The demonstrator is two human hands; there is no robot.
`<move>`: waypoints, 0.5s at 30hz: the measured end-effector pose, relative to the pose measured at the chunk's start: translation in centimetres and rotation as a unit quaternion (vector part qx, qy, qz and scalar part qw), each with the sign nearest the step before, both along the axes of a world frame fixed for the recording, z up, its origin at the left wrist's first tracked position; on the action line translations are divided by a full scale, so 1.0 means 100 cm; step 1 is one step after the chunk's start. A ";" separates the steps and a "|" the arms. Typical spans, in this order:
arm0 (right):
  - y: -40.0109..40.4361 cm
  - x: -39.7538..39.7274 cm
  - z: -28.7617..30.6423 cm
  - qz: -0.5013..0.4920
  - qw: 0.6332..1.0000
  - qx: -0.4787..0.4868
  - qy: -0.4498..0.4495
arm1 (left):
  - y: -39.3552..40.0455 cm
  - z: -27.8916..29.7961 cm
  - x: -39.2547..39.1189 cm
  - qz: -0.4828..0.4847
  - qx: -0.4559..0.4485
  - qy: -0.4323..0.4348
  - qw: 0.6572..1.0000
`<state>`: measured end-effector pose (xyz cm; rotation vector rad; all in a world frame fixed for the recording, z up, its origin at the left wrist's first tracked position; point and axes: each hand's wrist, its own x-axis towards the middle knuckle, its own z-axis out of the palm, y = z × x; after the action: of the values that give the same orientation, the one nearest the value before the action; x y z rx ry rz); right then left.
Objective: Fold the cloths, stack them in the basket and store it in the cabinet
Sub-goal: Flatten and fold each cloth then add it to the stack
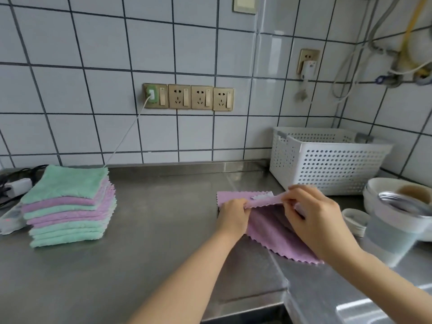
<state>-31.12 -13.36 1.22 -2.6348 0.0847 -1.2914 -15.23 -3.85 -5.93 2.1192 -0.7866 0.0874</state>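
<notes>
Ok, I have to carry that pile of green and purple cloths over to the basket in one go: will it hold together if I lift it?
Probably not well. The cloth stack is already skewed, edges fanned out, so layers would likely slide. The purple cloth droops between both hands, suggesting floppy, light fabric; support underneath.

Both hands — left hand and right hand — pinch the folded edge of a lilac zigzag-edged cloth on the steel tabletop, near a white perforated plastic basket.

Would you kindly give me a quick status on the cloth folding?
Left hand and right hand both pinch the purple cloth, mid-fold. White basket beyond it; no cloths visible inside. Cloth stack waits far left. Nothing in the way.
</notes>
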 end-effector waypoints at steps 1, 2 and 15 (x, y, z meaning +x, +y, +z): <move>-0.005 0.000 0.005 -0.006 1.000 -0.008 -0.015 | 0.001 0.009 0.003 0.009 -0.015 -0.001 1.000; -0.007 0.002 0.012 -0.009 1.000 -0.020 -0.021 | 0.003 0.017 0.006 0.016 -0.018 -0.002 1.000; -0.010 0.030 0.095 -0.079 0.986 -0.144 -0.030 | 0.059 0.133 0.023 0.035 -0.155 -0.105 0.982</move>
<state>-28.11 -14.37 10.71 -2.8762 0.1075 -1.5387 -12.93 2.09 7.39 1.8592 -0.7660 0.4496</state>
